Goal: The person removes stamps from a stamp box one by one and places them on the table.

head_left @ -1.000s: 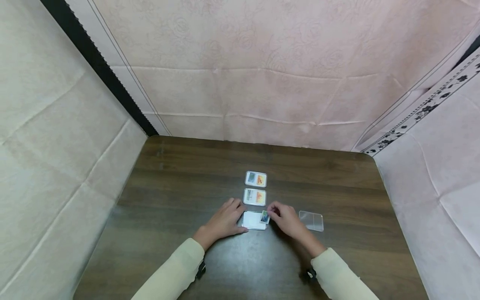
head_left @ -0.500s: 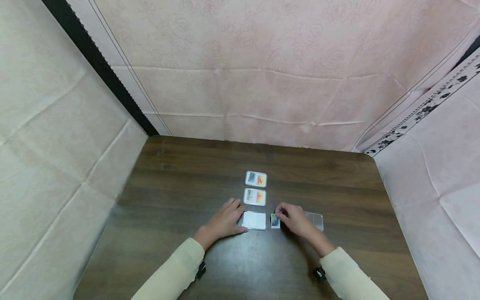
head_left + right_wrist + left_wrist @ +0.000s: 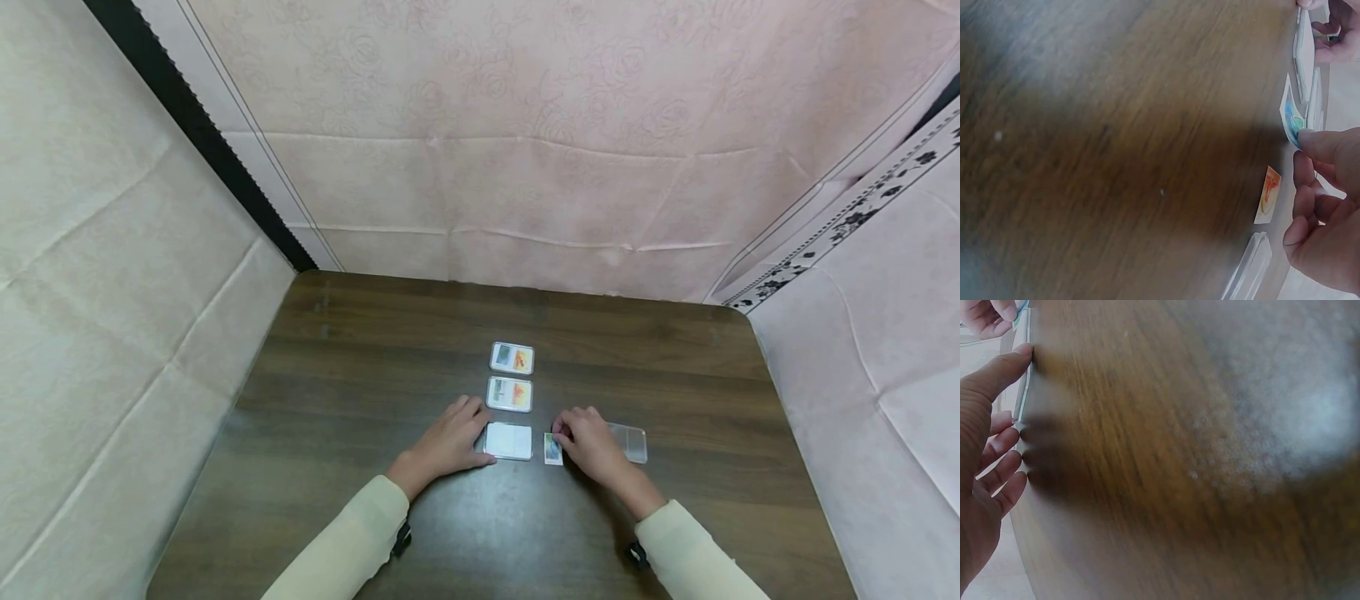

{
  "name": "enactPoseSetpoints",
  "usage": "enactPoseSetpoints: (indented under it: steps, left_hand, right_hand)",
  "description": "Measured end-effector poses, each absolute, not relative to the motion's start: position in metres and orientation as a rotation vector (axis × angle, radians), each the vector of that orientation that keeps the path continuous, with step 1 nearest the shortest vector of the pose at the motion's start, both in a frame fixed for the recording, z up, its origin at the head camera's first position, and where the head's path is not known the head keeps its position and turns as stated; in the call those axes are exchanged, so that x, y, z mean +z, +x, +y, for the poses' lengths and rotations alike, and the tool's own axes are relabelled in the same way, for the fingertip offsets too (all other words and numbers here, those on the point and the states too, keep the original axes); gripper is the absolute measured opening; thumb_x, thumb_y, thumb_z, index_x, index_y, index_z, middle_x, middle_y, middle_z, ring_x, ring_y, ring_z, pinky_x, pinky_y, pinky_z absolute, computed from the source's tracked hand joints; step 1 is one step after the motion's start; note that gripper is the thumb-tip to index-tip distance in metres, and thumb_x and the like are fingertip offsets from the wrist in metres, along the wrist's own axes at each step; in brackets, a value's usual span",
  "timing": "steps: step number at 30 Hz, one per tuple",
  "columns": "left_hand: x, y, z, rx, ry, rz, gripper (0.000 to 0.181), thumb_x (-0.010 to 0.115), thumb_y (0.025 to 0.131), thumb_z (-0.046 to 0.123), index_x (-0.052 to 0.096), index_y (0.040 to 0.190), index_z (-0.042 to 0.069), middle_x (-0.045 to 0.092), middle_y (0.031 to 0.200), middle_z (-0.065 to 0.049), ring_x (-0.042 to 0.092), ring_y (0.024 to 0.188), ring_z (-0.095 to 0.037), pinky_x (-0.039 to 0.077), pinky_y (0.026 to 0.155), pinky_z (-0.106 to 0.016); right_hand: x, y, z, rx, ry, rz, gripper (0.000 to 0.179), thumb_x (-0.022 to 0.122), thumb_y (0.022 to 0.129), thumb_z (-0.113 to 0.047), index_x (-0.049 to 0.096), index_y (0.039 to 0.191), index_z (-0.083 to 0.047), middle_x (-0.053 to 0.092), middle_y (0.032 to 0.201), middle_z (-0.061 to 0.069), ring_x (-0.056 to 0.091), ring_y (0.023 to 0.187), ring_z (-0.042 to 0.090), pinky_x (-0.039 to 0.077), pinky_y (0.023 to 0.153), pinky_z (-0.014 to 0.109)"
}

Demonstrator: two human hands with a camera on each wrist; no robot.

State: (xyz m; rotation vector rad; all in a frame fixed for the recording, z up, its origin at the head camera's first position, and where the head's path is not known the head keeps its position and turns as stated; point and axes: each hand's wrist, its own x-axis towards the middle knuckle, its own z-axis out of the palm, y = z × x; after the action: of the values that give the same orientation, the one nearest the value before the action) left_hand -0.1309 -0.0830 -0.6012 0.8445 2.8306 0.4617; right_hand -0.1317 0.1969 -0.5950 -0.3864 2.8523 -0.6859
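My left hand (image 3: 450, 437) rests at the left end of a flat clear case (image 3: 509, 442) with a white insert. Its thumb touches the near edge and its fingers lie along the far left side. Just right of that case, my right hand (image 3: 595, 446) pinches a small blue-green stamp (image 3: 1292, 119) with a white border between thumb and forefinger. The stamp (image 3: 552, 449) bends slightly in the right wrist view. An orange-red stamp (image 3: 1268, 195) lies on the table below the right hand; the head view hides it behind that hand.
Two similar cases, a far one (image 3: 512, 358) and a nearer one (image 3: 509, 394), each holding two small pictures, lie in a column behind the white-backed case. A clear plastic lid (image 3: 632, 443) lies right of the right hand, partly covered. Fabric walls surround the brown wooden table (image 3: 337, 375).
My right hand has moved right with the blue-green stamp, from over the case to beside it, then slightly nearer to me. My left hand has stayed on the case.
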Motion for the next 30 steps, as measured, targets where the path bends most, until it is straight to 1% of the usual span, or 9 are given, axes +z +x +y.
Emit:
enactPoseSetpoints:
  steps: [3,8,19,24,30]
  left_hand:
    - [-0.601,-0.1306,-0.0833,0.453,0.839,2.827,0.071,0.079,0.085,0.058,0.063,0.137,0.012,0.057,0.125,-0.002,0.047,0.107,-0.016,0.046,0.091,-0.033]
    - [-0.6022,-0.1305,-0.0833,0.445,0.836,2.825,0.071,0.078,0.085,0.059,0.063,0.137,0.013,0.057,0.126,-0.002,0.048,0.108,-0.016,0.047,0.093,-0.033]
    - [-0.6029,-0.1308,-0.0828,0.438,0.853,2.839,0.07,0.079,0.085,0.059,0.064,0.136,0.013,0.056,0.125,-0.001,0.047,0.105,-0.016,0.046,0.09,-0.032]
    - [-0.6023,-0.1308,-0.083,0.443,0.853,2.841,0.07,0.079,0.084,0.059,0.064,0.135,0.013,0.056,0.124,-0.001,0.047,0.105,-0.016,0.046,0.09,-0.032]
    - [-0.6035,-0.1304,-0.083,0.446,0.846,2.841,0.071,0.079,0.084,0.059,0.063,0.136,0.013,0.056,0.125,-0.001,0.047,0.106,-0.016,0.046,0.091,-0.033]
  right_hand:
    - [-0.5963,-0.1312,0.1958,-0.648,-0.392,2.875,0.009,0.082,0.09,-0.02,0.072,0.092,-0.02,0.062,0.083,-0.007,0.048,0.082,0.014,0.042,0.072,0.029]
    - [-0.5968,-0.1305,0.1957,-0.617,-0.396,2.882,0.011,0.082,0.09,-0.021,0.072,0.093,-0.019,0.061,0.084,-0.005,0.047,0.083,0.016,0.039,0.075,0.032]
    - [-0.5961,-0.1294,0.1963,-0.602,-0.411,2.887,0.013,0.082,0.09,-0.021,0.07,0.093,-0.017,0.06,0.085,-0.003,0.045,0.083,0.018,0.036,0.075,0.034]
    - [-0.5954,-0.1301,0.196,-0.625,-0.406,2.889,0.013,0.081,0.091,-0.023,0.07,0.093,-0.018,0.06,0.086,-0.004,0.046,0.084,0.018,0.037,0.075,0.033]
    - [-0.5937,-0.1323,0.1958,-0.7,-0.399,2.909,0.012,0.081,0.091,-0.021,0.07,0.093,-0.017,0.061,0.088,-0.003,0.047,0.084,0.017,0.042,0.073,0.031]
